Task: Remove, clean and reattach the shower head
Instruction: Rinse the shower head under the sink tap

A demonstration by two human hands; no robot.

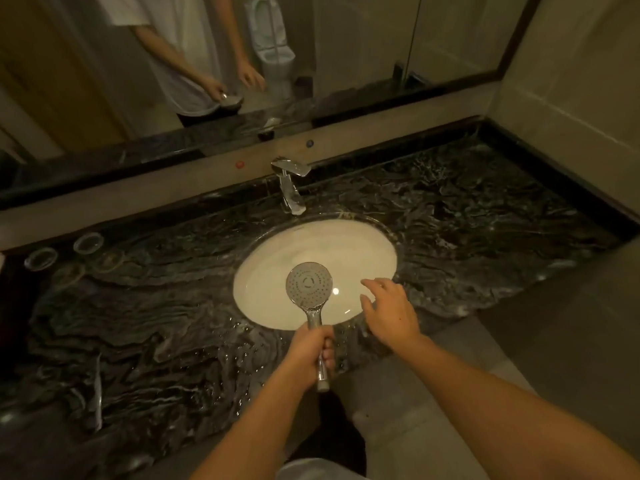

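shower head: the handheld shower head [309, 284] is already off its hose, held face-up over the front of the white basin [363, 244]

left hand: the left hand [309, 348] is wrapped round the chrome handle, bare threaded end poking out below the fist

right hand: the right hand [389, 311] holds nothing, fingers spread loose, hovering over the basin's right rim, just beside the spray face but not touching it

stage (my guess): removal done, cleaning about to start or midway. No cloth or brush anywhere in view, so probably a rinse and a rub with the fingers

what could go wrong: the countertop [485, 220] in front of the basin has water drops on it, so hands are likely wet too. Wet chrome handle in a one-handed grip could slip and drop onto the ceramic. Also if the faucet [289, 183] gets opened hard with the face tilted up like that, water sprays back at you

other stuff around: a few clear glass dishes [88, 242] sit far left on the counter, well apart from everything, and the mirror [381, 46] runs along the back

in the way: nothing really sits between the right hand and the faucet, it just has to reach across the basin
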